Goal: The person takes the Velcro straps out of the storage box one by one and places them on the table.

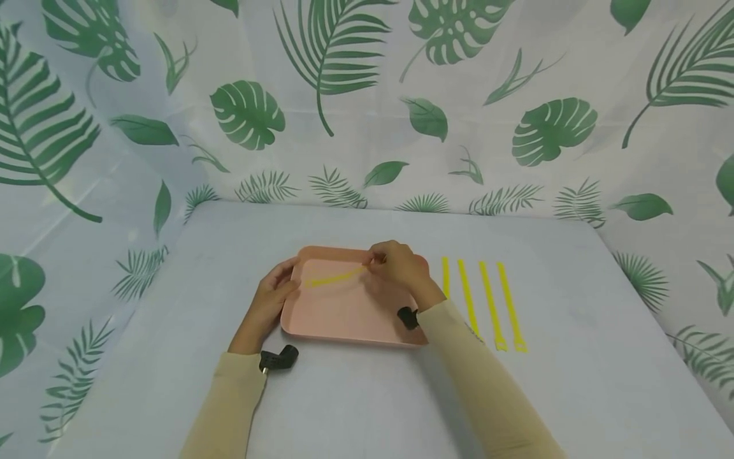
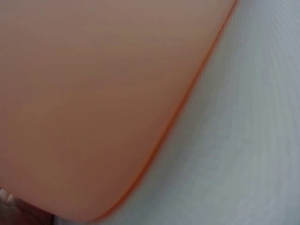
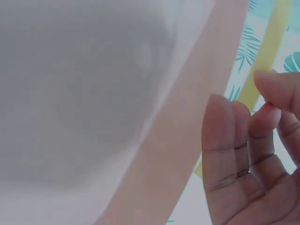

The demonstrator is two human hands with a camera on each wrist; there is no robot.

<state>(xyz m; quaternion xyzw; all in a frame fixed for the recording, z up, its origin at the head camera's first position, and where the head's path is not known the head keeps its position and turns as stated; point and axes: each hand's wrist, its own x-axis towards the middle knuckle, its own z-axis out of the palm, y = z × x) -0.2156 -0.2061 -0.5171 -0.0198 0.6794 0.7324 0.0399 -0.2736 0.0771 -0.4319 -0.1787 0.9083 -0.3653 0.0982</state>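
A pink tray (image 1: 344,319) lies in front of me, and my left hand (image 1: 272,299) grips its left rim with the thumb over the edge. The tray's wall (image 2: 117,93) fills most of the left wrist view, where only a bit of that hand shows at the bottom corner. Over the tray's far right part, my right hand (image 1: 398,264) pinches one end of a yellow cable strap (image 1: 329,279). The strap stretches leftward above or on the tray floor; which one I cannot tell. In the right wrist view, thumb and forefinger meet on the yellow strap (image 3: 272,42).
Several more yellow straps (image 1: 489,299) lie side by side on the white table (image 1: 355,401), right of the tray. My right forearm partly covers the nearest ones. A leaf-patterned cloth (image 1: 367,146) hangs behind the table and along both sides.
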